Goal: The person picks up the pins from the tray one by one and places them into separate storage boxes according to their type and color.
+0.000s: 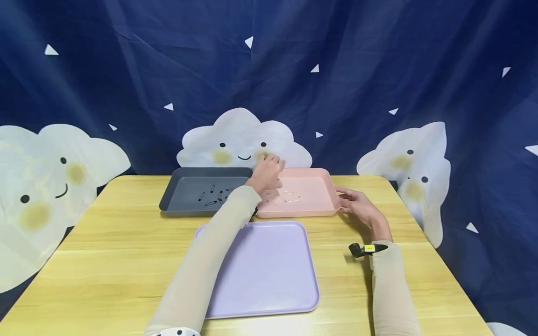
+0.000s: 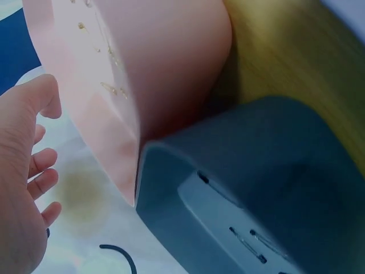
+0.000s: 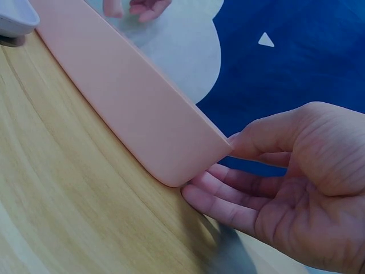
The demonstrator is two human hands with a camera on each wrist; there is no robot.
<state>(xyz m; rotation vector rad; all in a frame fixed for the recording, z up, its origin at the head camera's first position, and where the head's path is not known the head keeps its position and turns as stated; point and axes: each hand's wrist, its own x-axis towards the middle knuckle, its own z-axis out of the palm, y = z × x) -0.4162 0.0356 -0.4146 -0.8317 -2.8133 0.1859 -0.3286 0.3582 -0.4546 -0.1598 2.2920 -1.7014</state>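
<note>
A pink tray with several gold safety pins in it stands side by side with a dark grey tray. Black safety pins are scattered in the grey one. My left hand is raised over the place where the two trays meet. In the left wrist view its fingers are loosely bent, with nothing between them and the thumb. At the pink tray's right end, my right hand holds the wall, its thumb at the rim and its fingers against the lower outer edge.
A lilac tray lies on the wooden table in front of the other two, partly covered by my left sleeve. Behind the table hangs a dark blue curtain with white clouds and triangles.
</note>
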